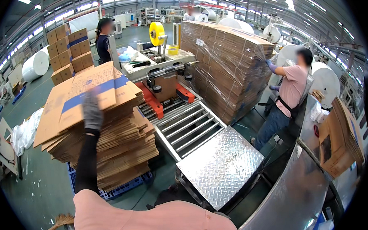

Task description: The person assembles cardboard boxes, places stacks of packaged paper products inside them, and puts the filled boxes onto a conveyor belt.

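My left hand [93, 112], in a grey glove below a black sleeve, reaches over the near side of a tall stack of flattened cardboard cartons [123, 139]. Its fingers look stretched out toward the top carton [81, 92], which is brown with a blue band; motion smears their tips, and whether they touch it is hard to see. Nothing shows in that hand. My right hand is out of view. Under the stack lies a blue pallet [129, 185].
Right of the stack, a roller conveyor [187, 129] joins a diamond-plate metal table [220, 167]. A carton-taping machine [158, 66] stands beyond it. A co-worker [290, 82] touches a film-wrapped carton load [227, 62]. Folded cartons [339, 136] lean at right; a broom [58, 223] lies lower left.
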The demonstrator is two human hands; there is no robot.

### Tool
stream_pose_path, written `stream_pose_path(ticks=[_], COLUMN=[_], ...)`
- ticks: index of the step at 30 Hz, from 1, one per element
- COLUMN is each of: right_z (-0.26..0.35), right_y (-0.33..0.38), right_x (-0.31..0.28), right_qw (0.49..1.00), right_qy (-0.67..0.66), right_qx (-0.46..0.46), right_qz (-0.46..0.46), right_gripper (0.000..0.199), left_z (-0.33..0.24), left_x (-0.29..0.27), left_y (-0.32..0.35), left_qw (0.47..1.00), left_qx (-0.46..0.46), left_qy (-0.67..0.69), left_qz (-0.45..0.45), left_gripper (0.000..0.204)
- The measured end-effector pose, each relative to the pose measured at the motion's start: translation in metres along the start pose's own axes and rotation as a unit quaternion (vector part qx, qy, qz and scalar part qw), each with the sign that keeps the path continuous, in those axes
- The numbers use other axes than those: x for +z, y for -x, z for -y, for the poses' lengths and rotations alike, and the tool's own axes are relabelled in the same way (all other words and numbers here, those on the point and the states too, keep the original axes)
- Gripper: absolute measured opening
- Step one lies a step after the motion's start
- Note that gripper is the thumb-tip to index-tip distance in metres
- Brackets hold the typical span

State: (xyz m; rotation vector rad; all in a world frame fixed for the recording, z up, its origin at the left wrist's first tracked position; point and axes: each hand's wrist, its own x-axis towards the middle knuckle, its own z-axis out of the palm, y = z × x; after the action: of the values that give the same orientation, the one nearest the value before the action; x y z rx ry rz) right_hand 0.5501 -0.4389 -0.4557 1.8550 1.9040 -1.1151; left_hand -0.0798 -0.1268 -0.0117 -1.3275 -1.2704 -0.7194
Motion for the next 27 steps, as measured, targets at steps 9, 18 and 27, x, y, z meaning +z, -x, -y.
stream_pose_path(ticks=[9,18,27], right_z=[0.211,0.263,0.082], right_y=[0.123,0.224,0.287], right_x=[-0.225,-0.320,-0.315], right_qw=[0.795,0.686,0.776], right_qy=[0.101,0.209,0.172], right_qx=[-0.212,-0.226,0.122], right_qz=[-0.560,-0.659,-0.595], right_gripper=[0.070,0.010,0.030], left_z=[-0.105,-0.263,-0.327], left_x=[-0.121,-0.247,-0.144], left_y=[-0.012,-0.091,-0.067], left_qw=[0.981,0.815,0.701], left_qx=[0.095,0.318,0.343], left_qy=[0.168,0.453,0.548], left_qz=[0.036,0.172,0.301], left_gripper=[0.004,0.015,0.010])
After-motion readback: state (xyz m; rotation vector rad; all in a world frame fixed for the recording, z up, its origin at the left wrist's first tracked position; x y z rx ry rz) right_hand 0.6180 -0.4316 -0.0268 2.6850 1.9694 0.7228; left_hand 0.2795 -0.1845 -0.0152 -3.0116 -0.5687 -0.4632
